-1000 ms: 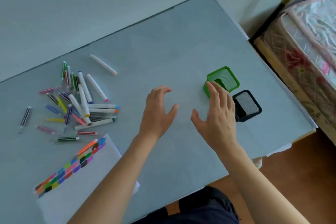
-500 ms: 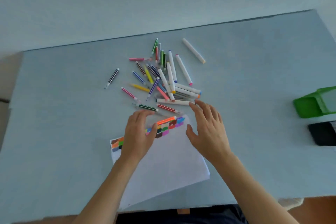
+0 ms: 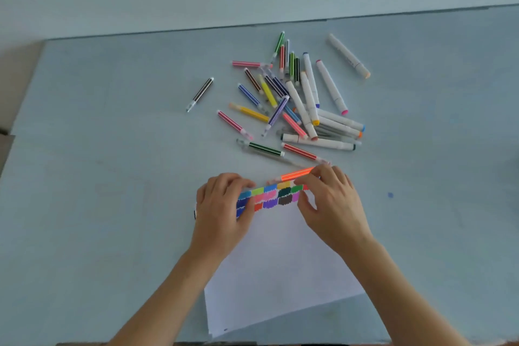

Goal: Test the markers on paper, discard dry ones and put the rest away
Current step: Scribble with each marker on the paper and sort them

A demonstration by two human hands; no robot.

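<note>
A white sheet of paper (image 3: 280,258) lies on the table, its far edge covered with rows of coloured test patches (image 3: 276,194). My left hand (image 3: 222,211) rests on the paper's far left corner with its fingers curled down. My right hand (image 3: 330,205) touches the right end of an orange marker (image 3: 295,174) that lies along the paper's far edge; its fingertips close around that end. A loose heap of thin striped markers and thick white markers (image 3: 297,101) lies just beyond.
One black striped marker (image 3: 200,93) lies alone to the left of the heap. A thick white marker (image 3: 348,55) lies apart at the far right. A small blue ink spot (image 3: 390,195) marks the grey table (image 3: 98,177) right of my hand. The wall runs behind.
The view has swung left, away from the green and black holders, which have left the frame. Both hands have moved from the bare table to the paper; my right hand has reached the orange marker.
</note>
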